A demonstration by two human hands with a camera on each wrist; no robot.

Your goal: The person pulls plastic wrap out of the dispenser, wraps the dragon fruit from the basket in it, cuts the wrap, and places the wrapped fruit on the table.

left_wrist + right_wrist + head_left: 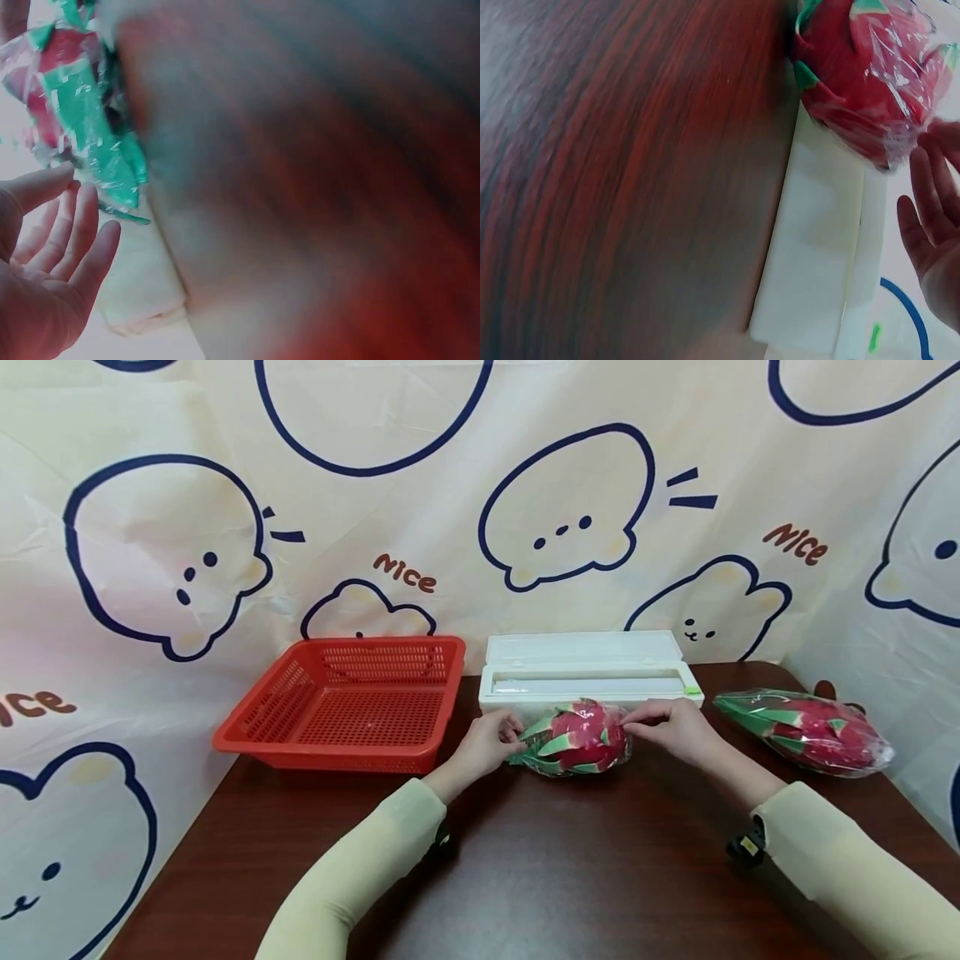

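A red dragon fruit point(581, 735) with green scales, wrapped in clear plastic film, is held between both hands in front of the white box. At its left, leafy end, my left hand point(486, 747) pinches the film between thumb and forefinger. My right hand point(675, 731) pinches the film at the other end. In the right wrist view, the gathered film point(911, 139) meets the thumb and fingertip, while the other fingers spread loosely. The left wrist view shows the green leaf tips point(120, 176) beside the left fingertips.
A white cling film box point(592, 652) with its lid raised stands at the back of the brown table point(570, 868). To the left is a red plastic basket point(322, 760). Another film-wrapped dragon fruit point(821, 735) lies at the right, with a small brown object point(825, 689) behind it.
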